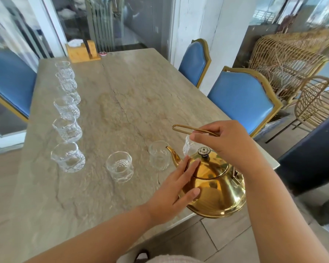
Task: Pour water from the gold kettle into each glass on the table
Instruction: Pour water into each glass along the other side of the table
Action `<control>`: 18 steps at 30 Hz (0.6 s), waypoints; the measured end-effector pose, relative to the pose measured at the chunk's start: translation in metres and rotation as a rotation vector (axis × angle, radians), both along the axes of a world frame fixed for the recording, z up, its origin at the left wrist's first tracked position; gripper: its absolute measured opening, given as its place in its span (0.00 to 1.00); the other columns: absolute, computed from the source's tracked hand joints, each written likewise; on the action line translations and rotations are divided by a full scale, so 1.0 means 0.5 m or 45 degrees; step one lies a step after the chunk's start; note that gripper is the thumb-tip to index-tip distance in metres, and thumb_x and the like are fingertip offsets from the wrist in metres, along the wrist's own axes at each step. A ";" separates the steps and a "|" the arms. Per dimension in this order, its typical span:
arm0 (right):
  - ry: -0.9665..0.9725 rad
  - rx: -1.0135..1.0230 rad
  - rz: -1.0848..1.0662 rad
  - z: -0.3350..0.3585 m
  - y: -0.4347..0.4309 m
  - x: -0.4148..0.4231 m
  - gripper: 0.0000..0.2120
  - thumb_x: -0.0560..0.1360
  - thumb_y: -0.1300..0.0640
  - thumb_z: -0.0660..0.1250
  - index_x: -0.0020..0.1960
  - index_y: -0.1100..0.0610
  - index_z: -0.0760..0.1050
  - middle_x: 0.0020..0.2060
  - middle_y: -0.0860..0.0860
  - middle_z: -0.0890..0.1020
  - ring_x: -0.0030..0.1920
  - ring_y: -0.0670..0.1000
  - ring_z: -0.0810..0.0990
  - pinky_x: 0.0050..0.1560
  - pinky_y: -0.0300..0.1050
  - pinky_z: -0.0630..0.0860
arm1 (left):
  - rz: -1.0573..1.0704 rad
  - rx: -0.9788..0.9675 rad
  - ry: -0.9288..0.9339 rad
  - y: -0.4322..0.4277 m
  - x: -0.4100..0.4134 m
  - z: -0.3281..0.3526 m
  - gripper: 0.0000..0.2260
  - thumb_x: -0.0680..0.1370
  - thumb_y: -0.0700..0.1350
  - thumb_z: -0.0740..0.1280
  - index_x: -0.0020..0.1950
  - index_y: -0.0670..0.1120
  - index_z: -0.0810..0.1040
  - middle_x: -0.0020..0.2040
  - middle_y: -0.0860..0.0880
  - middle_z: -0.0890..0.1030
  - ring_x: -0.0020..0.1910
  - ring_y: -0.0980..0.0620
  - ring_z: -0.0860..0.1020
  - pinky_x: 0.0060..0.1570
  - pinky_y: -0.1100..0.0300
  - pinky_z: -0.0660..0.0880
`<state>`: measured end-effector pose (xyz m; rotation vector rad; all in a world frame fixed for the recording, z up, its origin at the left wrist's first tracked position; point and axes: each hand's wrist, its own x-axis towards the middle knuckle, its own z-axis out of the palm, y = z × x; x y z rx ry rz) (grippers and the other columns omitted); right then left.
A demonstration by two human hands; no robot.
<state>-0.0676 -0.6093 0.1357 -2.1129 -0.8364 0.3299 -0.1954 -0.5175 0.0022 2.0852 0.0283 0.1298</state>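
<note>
Stone table (122, 88): kettle (215, 188) is steadied by flat left hand (176, 186), its handle (188, 129) pinched by right hand (224, 143). Spout (172, 151) should be kept low over glass (159, 155) just beyond left fingertips (197, 163).

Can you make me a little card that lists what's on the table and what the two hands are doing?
Kettle: round shiny gold metal kettle, near right table edge, lid on, spout towards the glasses
Handle: thin gold wire handle, raised up
Right hand: pinches the handle
Left hand: straight fingers rest on the kettle's side
Glasses: clear patterned drinking glasses, about six in a row on the left, three more by the kettle
Water in glasses: none that shows
Table: beige stone-look table
</note>
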 end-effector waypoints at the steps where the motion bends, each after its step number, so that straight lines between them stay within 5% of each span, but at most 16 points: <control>1: -0.017 -0.034 0.004 0.002 0.011 -0.001 0.07 0.69 0.46 0.72 0.43 0.49 0.84 0.37 0.49 0.84 0.36 0.46 0.80 0.36 0.36 0.73 | -0.017 0.008 0.006 0.009 0.000 0.000 0.26 0.78 0.64 0.53 0.71 0.73 0.41 0.77 0.64 0.41 0.75 0.66 0.43 0.76 0.51 0.51; 5: -0.079 -0.193 0.035 0.008 0.055 -0.002 0.11 0.70 0.45 0.71 0.45 0.51 0.84 0.35 0.45 0.82 0.32 0.44 0.76 0.30 0.31 0.68 | -0.122 0.037 0.067 0.045 -0.001 0.010 0.26 0.78 0.62 0.52 0.68 0.75 0.38 0.76 0.64 0.39 0.74 0.68 0.41 0.76 0.51 0.47; 10: -0.131 -0.304 0.051 0.010 0.096 0.000 0.14 0.70 0.44 0.70 0.47 0.53 0.84 0.39 0.52 0.84 0.36 0.48 0.78 0.35 0.38 0.72 | -0.236 -0.015 0.114 0.078 0.000 0.014 0.27 0.82 0.54 0.54 0.72 0.68 0.39 0.75 0.65 0.38 0.70 0.76 0.40 0.70 0.70 0.45; 14: -0.150 -0.361 0.058 0.014 0.120 0.001 0.15 0.70 0.45 0.70 0.46 0.56 0.84 0.40 0.55 0.84 0.36 0.49 0.77 0.34 0.38 0.70 | -0.266 -0.025 0.081 0.090 0.008 0.015 0.28 0.80 0.58 0.52 0.73 0.63 0.38 0.73 0.70 0.38 0.73 0.70 0.39 0.76 0.53 0.43; 18: -0.162 -0.404 0.087 0.011 0.138 0.004 0.15 0.70 0.47 0.70 0.44 0.59 0.84 0.40 0.60 0.83 0.33 0.48 0.73 0.31 0.37 0.67 | -0.270 -0.054 0.036 0.097 0.011 0.004 0.29 0.77 0.65 0.48 0.74 0.63 0.38 0.77 0.63 0.40 0.75 0.67 0.40 0.76 0.46 0.46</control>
